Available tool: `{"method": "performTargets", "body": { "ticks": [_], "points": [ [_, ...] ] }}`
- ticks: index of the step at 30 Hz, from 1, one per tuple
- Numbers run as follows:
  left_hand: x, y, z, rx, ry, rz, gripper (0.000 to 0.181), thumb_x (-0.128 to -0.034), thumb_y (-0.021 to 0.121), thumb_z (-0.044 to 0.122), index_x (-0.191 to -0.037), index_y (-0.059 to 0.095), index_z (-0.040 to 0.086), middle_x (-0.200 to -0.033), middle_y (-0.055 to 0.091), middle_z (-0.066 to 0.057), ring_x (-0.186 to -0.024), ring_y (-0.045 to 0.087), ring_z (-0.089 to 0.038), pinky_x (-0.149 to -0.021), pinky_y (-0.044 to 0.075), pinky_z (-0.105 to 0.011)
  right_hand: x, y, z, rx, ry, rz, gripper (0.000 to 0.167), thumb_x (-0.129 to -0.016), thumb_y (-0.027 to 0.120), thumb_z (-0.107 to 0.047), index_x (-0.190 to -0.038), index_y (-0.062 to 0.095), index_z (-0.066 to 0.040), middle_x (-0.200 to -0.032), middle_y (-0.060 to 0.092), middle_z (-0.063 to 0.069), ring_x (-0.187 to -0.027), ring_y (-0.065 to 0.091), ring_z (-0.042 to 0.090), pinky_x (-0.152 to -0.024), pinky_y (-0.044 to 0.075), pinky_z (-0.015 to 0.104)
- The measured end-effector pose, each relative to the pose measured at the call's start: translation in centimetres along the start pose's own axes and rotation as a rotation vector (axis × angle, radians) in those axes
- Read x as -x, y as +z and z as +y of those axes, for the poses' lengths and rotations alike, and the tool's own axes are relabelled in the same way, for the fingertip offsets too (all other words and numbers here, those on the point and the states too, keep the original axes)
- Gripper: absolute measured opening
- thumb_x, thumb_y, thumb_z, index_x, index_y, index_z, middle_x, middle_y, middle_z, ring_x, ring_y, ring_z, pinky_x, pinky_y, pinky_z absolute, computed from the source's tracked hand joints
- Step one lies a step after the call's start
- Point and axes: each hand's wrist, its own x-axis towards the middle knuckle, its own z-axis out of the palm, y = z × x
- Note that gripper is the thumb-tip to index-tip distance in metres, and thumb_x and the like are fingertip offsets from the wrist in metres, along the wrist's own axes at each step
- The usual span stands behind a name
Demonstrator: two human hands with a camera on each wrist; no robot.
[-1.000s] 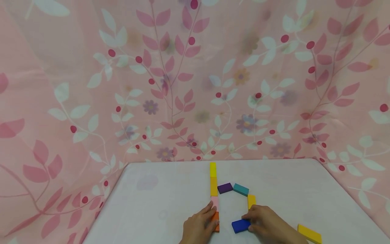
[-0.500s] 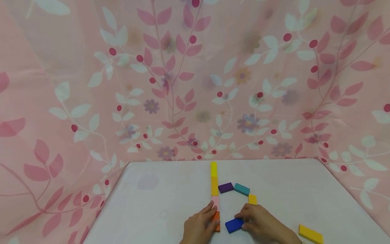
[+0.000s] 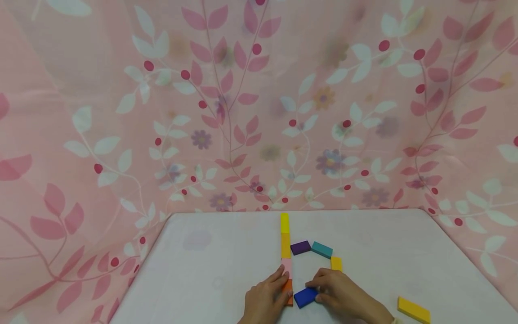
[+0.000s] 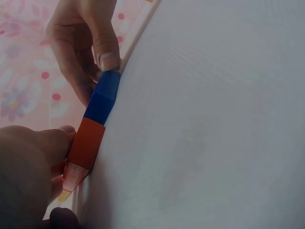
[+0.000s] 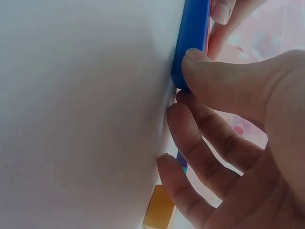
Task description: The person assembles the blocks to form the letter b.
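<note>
In the head view my right hand point(image 3: 344, 292) pinches a dark blue rectangular block point(image 3: 305, 297) between thumb and fingers, low over the table. The block's left end is right beside an orange block point(image 3: 288, 292); in the left wrist view the blue block point(image 4: 102, 98) appears to meet the orange block point(image 4: 87, 143). My left hand point(image 3: 265, 297) rests on the orange block and the pink block point(image 3: 286, 265) above it, partly covering both. In the right wrist view my thumb point(image 5: 205, 71) lies on the blue block point(image 5: 190, 40), with the other fingers trailing beneath.
A mustard block point(image 3: 285, 245) and a bright yellow block point(image 3: 285, 222) continue the column. Purple point(image 3: 301, 247), teal point(image 3: 322, 249) and yellow point(image 3: 336, 263) blocks curve to its right. Another yellow block point(image 3: 413, 309) lies apart on the white table point(image 3: 202, 270). Floral cloth point(image 3: 259, 112) hangs behind.
My right hand has slid the blue block leftward, closing the gap to the orange block. My left hand has stayed on the column; the view has shifted slightly.
</note>
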Motion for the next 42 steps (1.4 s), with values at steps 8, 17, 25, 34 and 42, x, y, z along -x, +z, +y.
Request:
{"method": "performTargets", "body": {
  "ticks": [8, 17, 25, 34, 42],
  "points": [
    [0.19, -0.09, 0.18, -0.022, 0.006, 0.010, 0.052, -0.0950, 0.076, 0.053, -0.141, 0.070, 0.031, -0.156, 0.057, 0.016, -0.129, 0.070, -0.024, -0.089, 0.062, -0.055, -0.10, 0.17, -0.17, 0.005, -0.005, 0.002, 0.027, -0.094, 0.082, -0.018, -0.121, 0.081, -0.018, -0.099, 0.068, -0.015, -0.082, 0.056, -0.002, -0.079, 0.056, 0.019],
    [0.15, -0.11, 0.23, -0.026, 0.002, 0.004, 0.051, -0.0955, 0.075, 0.051, -0.140, 0.071, 0.028, -0.154, 0.059, 0.014, -0.126, 0.071, -0.025, -0.089, 0.062, -0.055, 0.02, 0.05, -0.39, 0.011, -0.004, -0.002, 0.027, -0.094, 0.082, -0.020, -0.121, 0.081, -0.019, -0.100, 0.067, -0.016, -0.083, 0.056, -0.003, -0.079, 0.055, 0.019],
    [0.09, -0.05, 0.30, -0.038, 0.008, 0.008, 0.050, -0.0957, 0.075, 0.051, -0.139, 0.072, 0.026, -0.153, 0.061, 0.011, -0.125, 0.072, -0.025, -0.087, 0.063, -0.054, -0.10, 0.02, -0.03, 0.019, 0.001, -0.011, 0.027, -0.094, 0.082, -0.023, -0.121, 0.081, -0.020, -0.101, 0.067, -0.017, -0.084, 0.056, -0.003, -0.079, 0.055, 0.020],
    [0.12, -0.06, 0.37, -0.029, 0.001, 0.003, 0.051, -0.0963, 0.074, 0.052, -0.140, 0.071, 0.026, -0.154, 0.060, 0.011, -0.126, 0.071, -0.027, -0.087, 0.062, -0.057, 0.12, 0.17, 0.13, 0.012, -0.020, 0.008, 0.028, -0.094, 0.082, -0.025, -0.121, 0.081, -0.019, -0.103, 0.068, -0.017, -0.085, 0.057, -0.004, -0.078, 0.055, 0.018],
    [0.15, -0.15, 0.45, -0.035, 0.012, 0.008, 0.052, -0.0964, 0.074, 0.053, -0.141, 0.071, 0.026, -0.154, 0.060, 0.011, -0.125, 0.072, -0.026, -0.086, 0.062, -0.055, 0.15, 0.21, 0.24, 0.019, -0.025, 0.013, 0.027, -0.093, 0.083, -0.028, -0.120, 0.081, -0.021, -0.104, 0.067, -0.019, -0.087, 0.058, -0.004, -0.079, 0.055, 0.019]
  ]
}}
